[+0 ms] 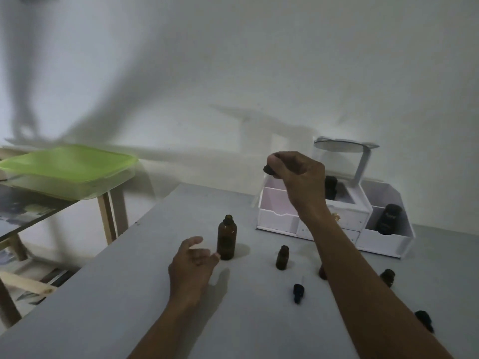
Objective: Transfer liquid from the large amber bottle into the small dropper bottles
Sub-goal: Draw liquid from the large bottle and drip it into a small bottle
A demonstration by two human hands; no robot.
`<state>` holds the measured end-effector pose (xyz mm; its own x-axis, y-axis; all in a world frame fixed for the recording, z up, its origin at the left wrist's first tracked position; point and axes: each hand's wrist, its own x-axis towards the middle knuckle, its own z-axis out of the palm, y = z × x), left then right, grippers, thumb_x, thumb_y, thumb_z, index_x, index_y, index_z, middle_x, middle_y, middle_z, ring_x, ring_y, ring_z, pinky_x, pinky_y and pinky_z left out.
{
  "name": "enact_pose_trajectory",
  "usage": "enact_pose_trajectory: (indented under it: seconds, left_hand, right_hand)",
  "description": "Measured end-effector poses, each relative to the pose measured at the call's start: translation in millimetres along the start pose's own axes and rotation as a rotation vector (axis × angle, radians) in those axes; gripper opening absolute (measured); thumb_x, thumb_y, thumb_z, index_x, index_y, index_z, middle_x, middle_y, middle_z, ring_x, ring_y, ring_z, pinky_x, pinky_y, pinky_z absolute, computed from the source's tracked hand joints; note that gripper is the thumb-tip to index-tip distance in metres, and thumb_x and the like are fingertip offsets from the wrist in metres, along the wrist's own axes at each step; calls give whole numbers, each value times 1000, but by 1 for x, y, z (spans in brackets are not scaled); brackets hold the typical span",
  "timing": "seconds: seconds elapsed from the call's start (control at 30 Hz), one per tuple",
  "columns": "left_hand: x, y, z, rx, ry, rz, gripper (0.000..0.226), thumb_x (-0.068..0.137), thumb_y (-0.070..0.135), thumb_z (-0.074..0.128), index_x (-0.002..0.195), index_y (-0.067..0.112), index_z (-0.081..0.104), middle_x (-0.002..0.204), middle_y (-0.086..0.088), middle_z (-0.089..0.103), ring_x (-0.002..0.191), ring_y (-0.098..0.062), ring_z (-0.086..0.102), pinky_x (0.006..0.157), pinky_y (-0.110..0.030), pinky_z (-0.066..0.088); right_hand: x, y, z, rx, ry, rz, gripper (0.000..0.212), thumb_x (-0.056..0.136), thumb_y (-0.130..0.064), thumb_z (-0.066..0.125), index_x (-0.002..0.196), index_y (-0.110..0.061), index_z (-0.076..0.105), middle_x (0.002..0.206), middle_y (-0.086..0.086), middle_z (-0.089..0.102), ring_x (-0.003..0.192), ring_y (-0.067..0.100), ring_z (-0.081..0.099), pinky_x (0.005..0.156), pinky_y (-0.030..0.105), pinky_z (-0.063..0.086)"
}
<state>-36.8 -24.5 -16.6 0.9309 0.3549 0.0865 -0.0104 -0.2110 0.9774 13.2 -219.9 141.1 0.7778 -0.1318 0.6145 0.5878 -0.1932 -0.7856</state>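
Note:
The large amber bottle (227, 237) stands uncapped on the grey table (129, 294). My left hand (193, 265) hovers open just left of it, fingertips close to its base. My right hand (295, 174) is raised above the table, pinching a black dropper cap (269, 169). A small amber dropper bottle (282, 257) stands open to the right of the large one. Another small bottle (322, 272) is mostly hidden behind my right forearm, and a third (388, 277) stands further right. Two loose black dropper caps (298, 293) (425, 320) lie on the table.
A white drawer organiser (337, 218) with a round mirror (339, 146) stands at the back right, holding dark bottles (390, 218). A green plastic lid (67, 164) rests on a container on a wooden-legged side table at the left.

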Motion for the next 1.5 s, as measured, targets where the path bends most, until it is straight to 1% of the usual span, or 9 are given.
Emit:
enact_pose_trajectory:
  seconds: [0.07,0.13,0.2,0.33,0.43,0.7,0.9,1.07,1.5]
  left_hand:
    - [-11,0,3,22,-62,10,31,77,15,79,103,23,64,90,5,71,83,-5,64,79,-20,48]
    - [-21,0,15,40,-151,40,23,77,17,79,97,22,68,86,10,72,80,0,64,71,-10,46]
    - [-28,1,35,65,-254,48,22,78,20,79,97,23,69,86,13,71,81,0,66,65,-3,43]
    - [-31,4,79,55,-377,93,36,77,25,80,110,25,66,101,8,70,91,-1,65,77,-11,51]
    - [-24,12,101,48,-388,127,49,76,24,80,121,23,61,113,8,66,95,-1,62,73,-6,48]
    - [-6,17,125,111,-384,182,61,72,26,83,127,20,60,123,1,66,98,-3,60,77,-7,44]
    - [-7,16,129,170,-387,258,37,74,25,82,109,21,71,110,6,70,87,2,59,67,4,38]
    - [-7,15,129,172,-375,268,34,78,19,79,112,20,71,109,6,71,85,3,60,68,6,37]
    - [-6,15,129,217,-378,252,40,80,23,76,119,19,68,116,4,69,101,-9,64,98,-23,45]
  right_hand:
    - [-5,3,-18,45,19,31,5,88,-16,75,91,-20,76,82,0,78,80,17,77,86,39,62]
    - [-9,10,-35,51,32,52,6,88,-14,75,92,-18,76,82,2,78,80,19,77,83,35,62]
    - [-13,20,-50,25,32,68,6,89,-14,74,95,-15,75,83,3,78,80,18,77,83,32,62]
    - [-21,40,-68,6,42,127,7,88,-14,74,95,-14,75,80,-3,78,80,16,77,82,31,62]
    - [-25,51,-73,24,51,142,5,87,-13,75,90,-15,75,79,-4,78,79,20,77,82,32,62]
    - [-31,69,-72,-62,33,157,6,87,-18,75,88,-23,74,75,-11,77,75,9,76,72,16,58]
    - [-32,76,-68,-110,19,154,11,87,-21,75,86,-31,72,72,-22,74,74,3,75,69,8,53]
    - [-34,77,-66,-124,17,141,13,87,-20,75,86,-32,72,71,-23,73,73,0,74,69,5,51]
    - [-38,80,-62,-178,0,68,20,87,-19,75,78,-35,72,67,-21,73,70,3,73,70,5,51]
